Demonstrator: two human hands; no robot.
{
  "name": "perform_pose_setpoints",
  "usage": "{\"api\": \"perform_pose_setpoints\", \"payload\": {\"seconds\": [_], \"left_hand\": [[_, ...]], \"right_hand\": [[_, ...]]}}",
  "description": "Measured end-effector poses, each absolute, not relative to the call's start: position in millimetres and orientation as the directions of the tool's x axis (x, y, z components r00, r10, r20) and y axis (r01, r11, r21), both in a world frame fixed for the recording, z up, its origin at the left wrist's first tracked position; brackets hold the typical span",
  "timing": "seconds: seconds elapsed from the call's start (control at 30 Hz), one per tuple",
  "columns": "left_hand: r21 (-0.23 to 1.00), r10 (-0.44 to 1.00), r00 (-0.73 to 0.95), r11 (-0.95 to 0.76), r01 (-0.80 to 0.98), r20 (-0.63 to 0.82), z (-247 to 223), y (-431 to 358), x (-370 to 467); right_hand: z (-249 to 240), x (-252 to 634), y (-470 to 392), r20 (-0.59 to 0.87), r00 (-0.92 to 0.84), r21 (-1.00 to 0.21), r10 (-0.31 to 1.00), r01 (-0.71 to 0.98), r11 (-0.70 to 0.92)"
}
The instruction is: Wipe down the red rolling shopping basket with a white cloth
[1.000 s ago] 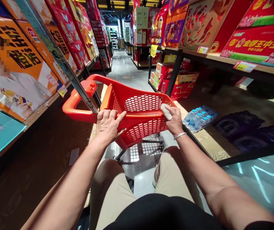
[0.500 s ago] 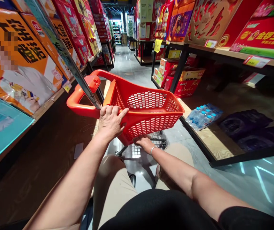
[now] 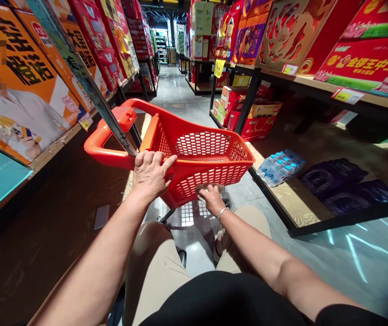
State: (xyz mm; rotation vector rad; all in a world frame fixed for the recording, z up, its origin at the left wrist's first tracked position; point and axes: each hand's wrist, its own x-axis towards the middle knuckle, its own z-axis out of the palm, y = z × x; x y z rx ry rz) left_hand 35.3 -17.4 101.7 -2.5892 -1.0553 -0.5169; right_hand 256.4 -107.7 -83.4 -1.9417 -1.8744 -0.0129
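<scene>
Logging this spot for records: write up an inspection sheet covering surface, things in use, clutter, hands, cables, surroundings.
Surface: glossy grey floor
Things in use: red plastic shopping cart, perforated sides
Clutter: pale flat rectangle below left shelf
Hands: left hand gripping cart's near rim; right hand at cart's lower side, contents unclear
Cables: thin pale loop below left shelf, possibly cord
Surroundings: boxed goods shelved both sides; shrink-wrapped bottles, lower right

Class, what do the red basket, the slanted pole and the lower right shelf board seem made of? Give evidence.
Red basket: probably moulded plastic, smooth and glossy, with regular holes and rounded edges.
Slanted pole: likely metal, dull and worn, with patchy bluish colour over grey.
Lower right shelf board: seemingly matte plywood, from its grain; laminate is possible.
</scene>
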Motion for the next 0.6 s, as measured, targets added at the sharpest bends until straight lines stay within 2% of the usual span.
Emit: {"api": "perform_pose_setpoints", "payload": {"seconds": [0.07,0.13,0.2,0.27,0.33,0.47,0.53,0.6], "left_hand": [[-0.145,0.601,0.671,-0.688,0.711,0.435,100,-15,33],[-0.166,0.594,0.674,-0.684,0.710,0.439,100,-12,29],[-0.174,0.598,0.668,-0.673,0.718,0.443,101,-10,25],[-0.163,0.611,0.649,-0.658,0.735,0.454,103,-10,23],[-0.142,0.623,0.620,-0.641,0.754,0.477,104,-12,26],[-0.110,0.594,0.665,-0.703,0.703,0.452,95,-22,51],[-0.100,0.541,0.747,-0.781,0.617,0.385,85,-26,68],[-0.082,0.511,0.786,-0.819,0.568,0.348,75,-27,82]], "right_hand": [[-85,249,-112,0.300,0.056,-0.314,0.952,0.949,0.043],[-68,256,-116,0.436,0.020,-0.335,0.900,0.931,0.141],[-41,277,-120,0.620,0.061,-0.338,0.783,0.921,0.195],[-15,305,-125,0.741,0.187,-0.346,0.645,0.930,0.127],[1,329,-129,0.760,0.308,-0.371,0.572,0.929,-0.006],[3,329,-130,0.686,0.385,-0.353,0.617,0.918,-0.180],[0,304,-123,0.695,0.327,-0.313,0.641,0.939,-0.140],[0,277,-113,0.728,0.196,-0.260,0.657,0.966,0.000]]}}
